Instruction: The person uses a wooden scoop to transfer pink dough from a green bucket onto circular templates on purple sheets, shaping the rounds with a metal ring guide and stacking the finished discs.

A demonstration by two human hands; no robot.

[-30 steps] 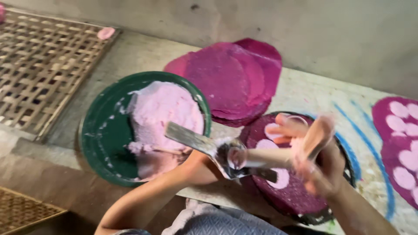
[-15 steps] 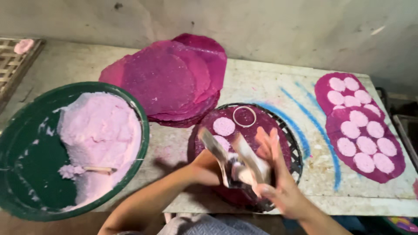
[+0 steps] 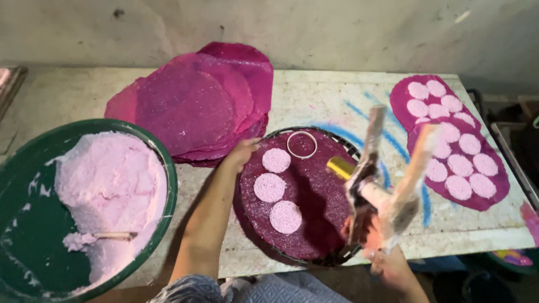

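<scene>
My left hand (image 3: 242,152) rests on the left rim of a round black tray (image 3: 331,259) lined with a dark purple sheet (image 3: 314,196). Three pale pink discs (image 3: 270,187) lie on that sheet, and a thin ring mould (image 3: 301,145) sits near its far edge. My right hand (image 3: 387,261) is at the tray's near right, holding up a metal tong-like press (image 3: 387,168) with two long blades smeared with pink batter; it is motion-blurred. A gold-coloured piece (image 3: 339,167) shows beside the blades.
A large green basin (image 3: 163,168) of pale pink batter with a wooden stick in it stands at the left. A stack of round purple sheets (image 3: 191,104) lies behind. Two purple sheets covered with several pink discs (image 3: 449,140) lie at the right, by the table edge.
The view has shifted right, away from the basin. My left hand has let go of the tool and moved to the tray rim. My right hand has raised the press upright.
</scene>
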